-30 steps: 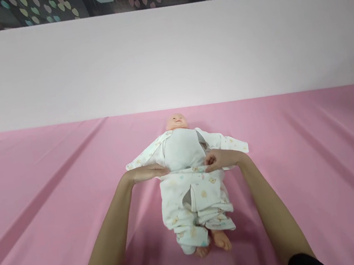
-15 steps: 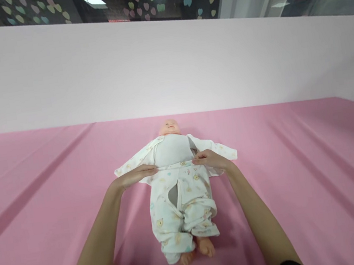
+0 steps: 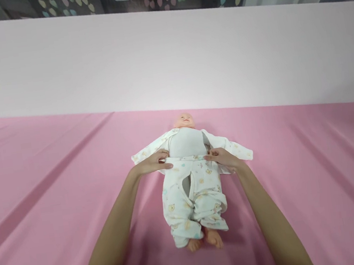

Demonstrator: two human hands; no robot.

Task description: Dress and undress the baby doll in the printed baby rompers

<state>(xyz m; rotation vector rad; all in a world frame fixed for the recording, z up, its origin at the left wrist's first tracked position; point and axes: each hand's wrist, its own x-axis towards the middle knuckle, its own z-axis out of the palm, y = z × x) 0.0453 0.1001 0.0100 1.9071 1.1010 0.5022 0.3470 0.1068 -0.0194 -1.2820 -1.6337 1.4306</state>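
A baby doll is laid on its back mid-way across the pink counter. The waistband of its printed trousers is pinched by the left hand and right hand. An open printed top is spread beneath the torso.

Bare pink sheet flanks the doll; white wall close behind

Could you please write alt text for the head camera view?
Two bare hands, left hand and right hand, grip the waistband of printed white trousers on a baby doll lying face-up on a pink sheet.
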